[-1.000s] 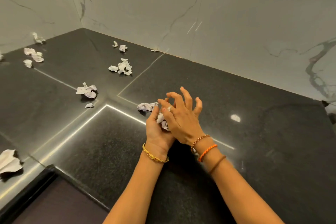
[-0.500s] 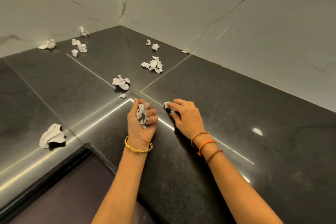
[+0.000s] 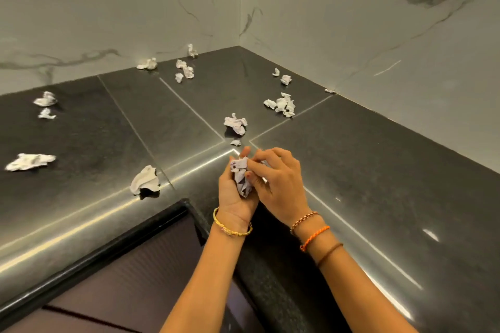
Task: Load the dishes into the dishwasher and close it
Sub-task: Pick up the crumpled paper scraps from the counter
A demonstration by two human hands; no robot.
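No dish or dishwasher shows in the head view. My left hand (image 3: pixel 231 194) is held palm up over the corner of a black stone countertop (image 3: pixel 378 170) and grips a wad of crumpled paper (image 3: pixel 241 180). My right hand (image 3: pixel 281 184) lies against it from the right, its curled fingers and thumb pinching the same wad. Both wrists wear bracelets.
Several crumpled paper scraps lie on the counter: one (image 3: pixel 235 124) just beyond my hands, a cluster (image 3: pixel 282 104) to the far right, one (image 3: pixel 144 180) to the left, others (image 3: pixel 29 161) further left and along the marble walls (image 3: pixel 351 21). A dark cabinet front (image 3: pixel 121 278) sits below the counter edge.
My right hand lifted off the counter, where it touched a scrap, and came over to the wad in my left hand. The view has swung left, showing more scraps.
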